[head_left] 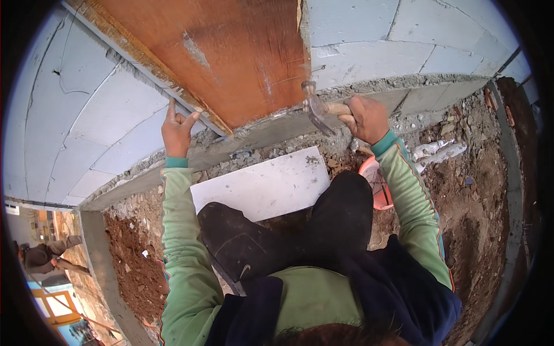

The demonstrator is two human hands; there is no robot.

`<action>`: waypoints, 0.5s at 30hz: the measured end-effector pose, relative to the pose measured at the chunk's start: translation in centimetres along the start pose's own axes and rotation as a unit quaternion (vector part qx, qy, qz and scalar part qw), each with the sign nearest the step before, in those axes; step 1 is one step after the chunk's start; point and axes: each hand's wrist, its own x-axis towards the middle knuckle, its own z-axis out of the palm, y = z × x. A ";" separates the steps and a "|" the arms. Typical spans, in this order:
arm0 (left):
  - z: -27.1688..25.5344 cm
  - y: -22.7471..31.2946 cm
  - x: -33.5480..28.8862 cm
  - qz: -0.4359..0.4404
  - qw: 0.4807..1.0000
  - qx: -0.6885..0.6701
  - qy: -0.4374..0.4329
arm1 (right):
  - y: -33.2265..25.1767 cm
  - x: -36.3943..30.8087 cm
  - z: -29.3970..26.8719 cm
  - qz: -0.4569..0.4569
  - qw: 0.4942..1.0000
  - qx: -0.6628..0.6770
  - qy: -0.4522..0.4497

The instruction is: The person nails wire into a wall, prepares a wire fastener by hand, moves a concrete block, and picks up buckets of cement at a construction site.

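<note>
My right hand (pixel 366 119) grips the wooden handle of a claw hammer (pixel 317 111). The hammer's metal head is just right of the lower edge of a reddish-brown wooden board (pixel 242 57). Over on the left, my left hand (pixel 178 131) has its index finger and thumb stretched apart, the fingertips against a narrow pale strip (pixel 138 68) along the board's left edge. Its other fingers look curled and partly hidden. Between my knees and the wall base lies a white block (pixel 265 183) with grey smears.
Pale block walls (pixel 369 63) rise on both sides of the board above a grey concrete ledge (pixel 427 99). An orange-pink bucket (pixel 381 187) stands by my right knee, near white bundles (pixel 441 153) on rubble and brown soil. Another person (pixel 49 256) is at far left.
</note>
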 end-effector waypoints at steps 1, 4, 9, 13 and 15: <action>0.3 0.2 0.3 0.003 1.000 -0.003 -0.005 | 1.2 -0.7 0.4 0.005 1.000 -0.004 0.000; 0.7 0.6 0.5 -0.003 0.999 -0.032 -0.018 | 4.9 -0.7 2.3 0.226 0.967 -0.030 -0.118; 0.2 0.1 0.0 -0.011 0.999 -0.032 -0.016 | 1.4 -0.1 0.3 0.105 0.993 -0.040 -0.042; 0.4 -0.2 0.3 0.005 0.999 -0.035 -0.015 | 4.6 -1.0 1.4 0.052 0.996 -0.012 -0.068; 0.3 0.6 0.3 -0.031 0.999 -0.034 -0.027 | 5.0 -0.7 1.7 0.218 0.965 -0.071 -0.130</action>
